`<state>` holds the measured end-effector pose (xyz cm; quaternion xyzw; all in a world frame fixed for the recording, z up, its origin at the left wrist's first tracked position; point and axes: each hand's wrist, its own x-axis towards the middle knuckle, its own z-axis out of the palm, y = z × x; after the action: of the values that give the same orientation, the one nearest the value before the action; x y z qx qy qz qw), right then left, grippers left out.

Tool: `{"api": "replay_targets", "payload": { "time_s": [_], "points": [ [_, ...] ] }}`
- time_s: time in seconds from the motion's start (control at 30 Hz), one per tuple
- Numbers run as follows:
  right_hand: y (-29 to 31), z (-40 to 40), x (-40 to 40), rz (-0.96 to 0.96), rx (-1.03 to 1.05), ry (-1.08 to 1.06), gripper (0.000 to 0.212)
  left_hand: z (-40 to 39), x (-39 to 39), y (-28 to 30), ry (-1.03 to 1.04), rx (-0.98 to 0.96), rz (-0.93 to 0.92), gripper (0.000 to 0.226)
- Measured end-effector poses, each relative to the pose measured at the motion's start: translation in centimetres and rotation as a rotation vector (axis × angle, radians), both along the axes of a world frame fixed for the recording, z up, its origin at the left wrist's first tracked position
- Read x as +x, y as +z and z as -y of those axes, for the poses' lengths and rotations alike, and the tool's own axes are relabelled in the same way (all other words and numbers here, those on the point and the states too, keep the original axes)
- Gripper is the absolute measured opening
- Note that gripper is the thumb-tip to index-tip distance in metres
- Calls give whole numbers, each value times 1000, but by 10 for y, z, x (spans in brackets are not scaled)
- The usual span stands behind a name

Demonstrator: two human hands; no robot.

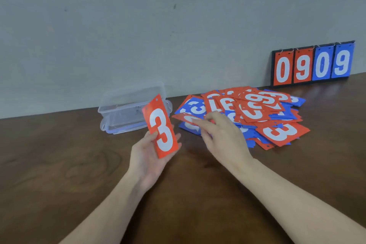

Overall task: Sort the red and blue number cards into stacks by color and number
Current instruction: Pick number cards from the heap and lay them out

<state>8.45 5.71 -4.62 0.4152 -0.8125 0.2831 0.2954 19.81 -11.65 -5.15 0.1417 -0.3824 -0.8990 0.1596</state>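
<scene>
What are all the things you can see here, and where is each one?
red 3 card: one, red with a white 3, held up over the table.
card pile: many, red and blue, mixed heap right of centre.
clear box: one, see-through plastic, by the wall, left of the pile.
scoreboard: one, two red and two blue cards reading 0909, leaning on the wall.
table: one, dark brown wood.
left hand: holds the red 3 card.
right hand: pinches a red card at the pile's edge.
</scene>
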Motion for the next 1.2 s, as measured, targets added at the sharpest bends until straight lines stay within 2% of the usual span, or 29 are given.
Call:
{"api": "replay_targets", "payload": {
  "time_s": [0.13,0.23,0.3,0.4,0.47,0.57,0.63,0.73,0.93,1.1,1.2],
  "points": [
    [-8,24,22,-186,123,75,34,9,13,-4,-90,36,-79,51],
    [-14,38,35,-177,169,124,26,12,19,-1,-11,10,-115,45],
    [-13,46,42,-96,220,154,20,16,24,1,34,-48,-103,42],
    [-11,54,53,234,339,251,32,25,34,0,85,-146,-31,40],
    [-9,58,59,513,309,316,34,34,40,-2,144,-193,34,41],
    [1,69,71,969,69,389,22,47,51,-6,203,-295,100,46],
    [9,81,76,1067,-94,397,10,53,57,-6,218,-370,120,34],
    [14,98,80,1077,-226,375,11,59,68,-4,210,-462,147,28],
    [4,114,84,1200,-273,257,12,92,95,-3,268,-521,261,26],
    [0,106,77,1170,-77,184,32,137,127,-1,284,-797,412,39],
    [-6,99,80,1030,72,196,48,162,137,-1,310,-989,523,43]
  ]
}}
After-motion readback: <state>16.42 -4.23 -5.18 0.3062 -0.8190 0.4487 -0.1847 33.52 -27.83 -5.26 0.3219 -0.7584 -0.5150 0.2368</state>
